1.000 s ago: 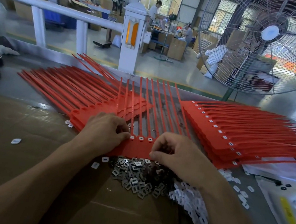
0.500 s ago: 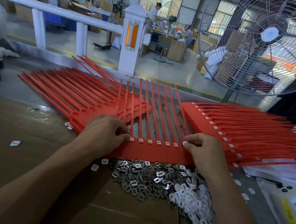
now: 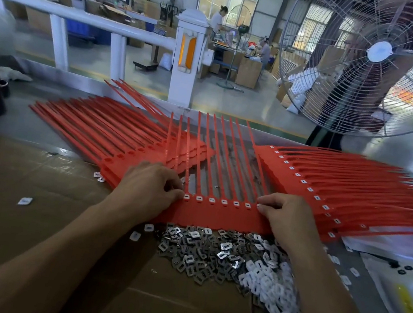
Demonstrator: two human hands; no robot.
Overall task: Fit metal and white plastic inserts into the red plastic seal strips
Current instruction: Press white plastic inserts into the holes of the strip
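The left hand (image 3: pixel 148 190) and right hand (image 3: pixel 285 216), fingers curled, pinch opposite ends of the red seal strip sheet (image 3: pixel 218 214); its band runs left-right, tails pointing away, just beyond the metal inserts (image 3: pixel 195 252) and white inserts (image 3: pixel 271 293)

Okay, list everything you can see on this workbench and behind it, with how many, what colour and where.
Seal strip sheet: one, red, centre, white inserts along its top edge.
Unfilled strip stack: one pile, red, left.
Filled strip stack: one pile, red, right.
Metal inserts: heap, silver, near edge of the sheet.
Plastic inserts: heap, white, right of the metal ones.
Cardboard: brown, under the work.
Fan: one, grey, back right.
Railing: white, behind.
Left hand: pinching the sheet's left end.
Right hand: pinching its right end.
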